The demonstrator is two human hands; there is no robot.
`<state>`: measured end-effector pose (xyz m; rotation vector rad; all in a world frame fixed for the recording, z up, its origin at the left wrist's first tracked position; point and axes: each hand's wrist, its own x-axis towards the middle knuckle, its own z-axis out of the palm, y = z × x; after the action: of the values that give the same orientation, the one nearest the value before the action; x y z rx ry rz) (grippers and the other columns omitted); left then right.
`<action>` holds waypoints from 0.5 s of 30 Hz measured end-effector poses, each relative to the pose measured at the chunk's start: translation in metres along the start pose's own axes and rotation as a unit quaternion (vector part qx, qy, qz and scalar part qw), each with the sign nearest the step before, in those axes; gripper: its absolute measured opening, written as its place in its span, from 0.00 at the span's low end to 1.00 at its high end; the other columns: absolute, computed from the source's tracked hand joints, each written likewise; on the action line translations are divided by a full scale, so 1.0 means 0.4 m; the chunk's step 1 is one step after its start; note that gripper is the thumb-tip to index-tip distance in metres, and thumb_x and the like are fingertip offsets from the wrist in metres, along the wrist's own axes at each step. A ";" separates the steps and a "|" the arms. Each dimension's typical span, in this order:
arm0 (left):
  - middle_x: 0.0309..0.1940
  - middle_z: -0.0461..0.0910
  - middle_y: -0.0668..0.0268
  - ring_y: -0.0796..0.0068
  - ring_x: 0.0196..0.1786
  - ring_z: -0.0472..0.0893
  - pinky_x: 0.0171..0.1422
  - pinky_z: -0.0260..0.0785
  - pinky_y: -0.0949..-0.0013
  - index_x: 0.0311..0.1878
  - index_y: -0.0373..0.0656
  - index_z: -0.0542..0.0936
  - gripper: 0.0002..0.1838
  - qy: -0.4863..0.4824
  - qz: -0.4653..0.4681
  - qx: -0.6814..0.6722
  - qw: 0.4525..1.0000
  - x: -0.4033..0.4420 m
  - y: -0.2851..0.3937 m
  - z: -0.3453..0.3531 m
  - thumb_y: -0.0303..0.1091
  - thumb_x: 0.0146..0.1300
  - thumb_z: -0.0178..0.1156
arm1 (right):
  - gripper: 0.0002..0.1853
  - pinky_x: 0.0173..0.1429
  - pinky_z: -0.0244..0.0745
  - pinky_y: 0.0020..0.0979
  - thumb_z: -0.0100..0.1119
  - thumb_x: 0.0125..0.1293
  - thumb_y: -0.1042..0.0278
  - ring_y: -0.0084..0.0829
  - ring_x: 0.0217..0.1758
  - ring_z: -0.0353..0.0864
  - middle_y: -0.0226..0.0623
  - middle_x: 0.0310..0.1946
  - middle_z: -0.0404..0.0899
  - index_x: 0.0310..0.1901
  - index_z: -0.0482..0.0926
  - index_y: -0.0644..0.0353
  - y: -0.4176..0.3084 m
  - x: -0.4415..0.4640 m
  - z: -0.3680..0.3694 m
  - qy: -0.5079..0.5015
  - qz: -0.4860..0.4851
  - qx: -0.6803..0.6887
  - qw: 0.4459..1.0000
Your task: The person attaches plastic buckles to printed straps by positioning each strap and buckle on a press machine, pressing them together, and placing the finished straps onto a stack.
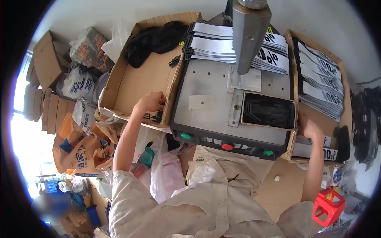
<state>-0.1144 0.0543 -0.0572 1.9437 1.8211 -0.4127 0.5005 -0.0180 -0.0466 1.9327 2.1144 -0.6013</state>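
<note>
My left hand [151, 102] is inside the left cardboard box [135, 85], near its right wall, with fingers bent; what they hold, if anything, is hidden. Small black pieces lie just below it. My right hand [309, 129] reaches into the right cardboard box [317, 111], beside its left wall, above white printed strips [313, 150]; its fingertips are hidden. Between the hands is a grey machine plate [206, 115] with a metal press head [248, 43] over it. A small box of black parts [268, 112] rests on the plate.
Stacks of white printed strips [214, 43] lie at the plate's back, and more [321, 79] fill the right box. Black fabric [158, 37] is in the left box. Green and red buttons [227, 146] line the machine's front. Bags [81, 154] and cartons stand left; a red plastic frame [328, 206] is lower right.
</note>
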 end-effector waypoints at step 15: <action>0.34 0.89 0.57 0.62 0.39 0.90 0.43 0.79 0.62 0.37 0.36 0.81 0.11 0.121 0.038 -0.124 0.984 0.046 -0.083 -0.095 0.32 0.63 0.74 | 0.18 0.55 0.77 0.47 0.68 0.69 0.72 0.59 0.54 0.83 0.60 0.48 0.85 0.59 0.80 0.67 0.034 0.006 -0.035 0.235 0.044 0.124 0.963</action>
<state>-0.1487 0.0904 -0.0378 1.9455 1.8350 0.0776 0.5154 -0.0092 -0.0371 2.5040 2.2868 -0.4383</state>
